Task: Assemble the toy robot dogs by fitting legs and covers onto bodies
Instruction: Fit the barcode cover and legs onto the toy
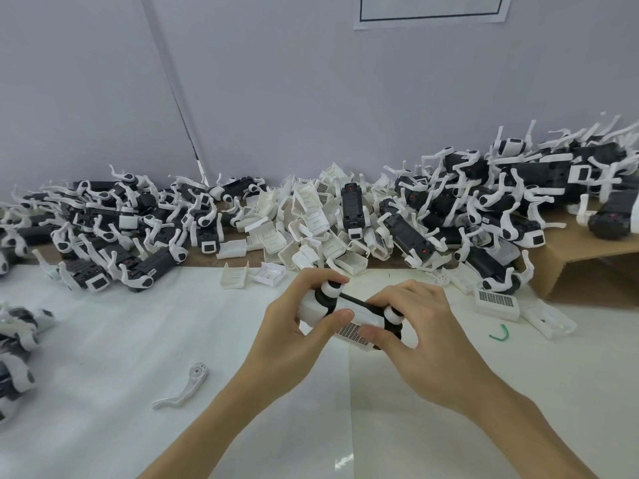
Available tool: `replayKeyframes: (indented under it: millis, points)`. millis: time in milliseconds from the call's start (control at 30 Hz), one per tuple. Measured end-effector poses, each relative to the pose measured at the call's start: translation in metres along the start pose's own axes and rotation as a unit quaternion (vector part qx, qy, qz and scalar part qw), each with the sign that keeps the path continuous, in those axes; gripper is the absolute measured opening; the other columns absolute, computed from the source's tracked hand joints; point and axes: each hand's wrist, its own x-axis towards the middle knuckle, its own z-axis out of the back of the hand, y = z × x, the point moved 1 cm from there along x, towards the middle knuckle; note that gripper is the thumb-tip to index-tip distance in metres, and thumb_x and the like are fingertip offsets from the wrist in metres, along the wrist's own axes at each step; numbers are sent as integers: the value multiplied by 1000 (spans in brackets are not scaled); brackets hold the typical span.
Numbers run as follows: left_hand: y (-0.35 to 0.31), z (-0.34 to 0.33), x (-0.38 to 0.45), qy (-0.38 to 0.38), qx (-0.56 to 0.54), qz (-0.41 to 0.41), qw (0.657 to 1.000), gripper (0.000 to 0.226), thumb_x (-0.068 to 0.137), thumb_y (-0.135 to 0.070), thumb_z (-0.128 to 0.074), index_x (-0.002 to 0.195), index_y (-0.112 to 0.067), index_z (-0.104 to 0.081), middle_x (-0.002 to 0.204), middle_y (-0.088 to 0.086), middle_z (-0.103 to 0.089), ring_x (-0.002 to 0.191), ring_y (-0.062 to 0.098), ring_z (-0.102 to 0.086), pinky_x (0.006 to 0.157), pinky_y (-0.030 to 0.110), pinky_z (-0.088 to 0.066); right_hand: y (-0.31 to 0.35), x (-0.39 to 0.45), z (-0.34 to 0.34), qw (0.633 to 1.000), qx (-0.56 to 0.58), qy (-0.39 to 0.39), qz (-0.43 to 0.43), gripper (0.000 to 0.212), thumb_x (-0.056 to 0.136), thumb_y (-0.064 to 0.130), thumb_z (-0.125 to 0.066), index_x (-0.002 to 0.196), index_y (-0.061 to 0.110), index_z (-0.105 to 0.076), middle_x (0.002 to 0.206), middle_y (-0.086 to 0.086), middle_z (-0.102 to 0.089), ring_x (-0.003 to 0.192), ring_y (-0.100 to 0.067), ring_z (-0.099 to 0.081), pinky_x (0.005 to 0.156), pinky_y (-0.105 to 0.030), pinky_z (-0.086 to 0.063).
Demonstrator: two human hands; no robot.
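Over the desk's middle, near the front edge, both hands clamp one dog body (349,314): left hand (294,326) wraps its left end, thumb pressing the white cover (359,314); right hand (415,326) curls over the right end, fingers on the grille side. Looks like the cover-seating step. Next: even squeeze until it clicks, then legs. Loose leg (188,388) lies toward the front-left. Cover pile (311,219) and finished dogs (103,229) line the back edge.

Our two hands, close together, forearms angled in.
Our left hand (294,326) curls its fingers with the thumb pressed forward; our right hand (420,335) arches over, fingers bent down, both gripping.
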Motion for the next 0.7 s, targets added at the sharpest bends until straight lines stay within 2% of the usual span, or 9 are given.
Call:
replayKeyframes:
  millis: [133, 200, 300, 400, 467, 533, 567, 633, 700]
  points:
    - [-1, 1, 0, -7, 1, -1, 1000, 30, 91, -31, -75, 119, -35, -66, 109, -7, -69, 102, 22, -65, 86, 21, -51, -2, 0, 0, 1000, -11, 4, 3, 17, 94, 47, -71, 99, 31, -68, 90, 23, -55, 107, 2, -43, 94, -15, -31]
    - [-1, 0, 1, -17, 24, 8, 1000, 29, 91, -39, -73, 118, -38, -66, 107, -9, -70, 100, 20, -66, 83, 19, -51, -2, 0, -1, 999, 7, 26, -24, 20, 93, 55, -64, 99, 36, -69, 87, 21, -58, 107, 3, -45, 92, -12, -31]
    - [2, 4, 1, -15, 95, 29, 995, 36, 92, -60, -61, 125, -45, -61, 108, -14, -68, 100, 16, -66, 82, 20, -51, 1, 1, -5, 980, 169, 31, -99, 25, 96, 58, -61, 95, 38, -75, 84, 15, -70, 94, 1, -60, 82, -7, -40]
    - [3, 13, 1, 38, 159, -38, 986, 52, 93, -66, -63, 140, -47, -55, 136, -16, -54, 131, 18, -55, 103, 24, -44, -1, 8, -3, 896, 386, 36, -217, 28, 95, 45, -65, 104, 24, -79, 96, -2, -77, 85, -14, -68, 78, -22, -48]
    - [2, 12, 0, 93, 121, -67, 986, 64, 90, -51, -79, 147, -39, -54, 148, -10, -45, 142, 22, -47, 107, 20, -45, -3, 9, -1, 800, 512, 77, -305, 29, 95, 41, -66, 97, 16, -81, 91, -8, -73, 77, -21, -65, 86, -37, -49]
    - [1, 5, -1, 108, 58, -49, 991, 64, 89, -37, -85, 147, -31, -56, 147, -6, -47, 138, 27, -52, 101, 28, -54, -3, 8, 0, 719, 586, 119, -354, 28, 91, 37, -68, 83, 12, -78, 74, -8, -65, 61, -20, -60, 84, -40, -52]
    - [1, 1, -3, 97, 17, -29, 995, 59, 91, -32, -84, 144, -28, -58, 142, -3, -50, 129, 29, -59, 96, 34, -60, -4, 6, -1, 701, 602, 137, -357, 28, 90, 36, -68, 84, 10, -75, 68, -7, -62, 56, -19, -57, 80, -38, -53]
    - [2, -6, -6, 68, -48, 9, 997, 48, 94, -30, -79, 138, -25, -62, 131, 1, -54, 107, 32, -68, 82, 37, -64, -5, 5, -5, 701, 603, 165, -343, 34, 96, 39, -61, 94, 8, -73, 70, -7, -64, 59, -20, -58, 77, -36, -53]
    - [3, -7, -7, 46, -48, 23, 998, 40, 94, -31, -76, 132, -27, -65, 124, 2, -57, 94, 34, -69, 75, 32, -63, -9, 6, -7, 754, 554, 145, -322, 48, 104, 48, -47, 108, 10, -77, 98, -11, -76, 85, -26, -73, 86, -38, -58]
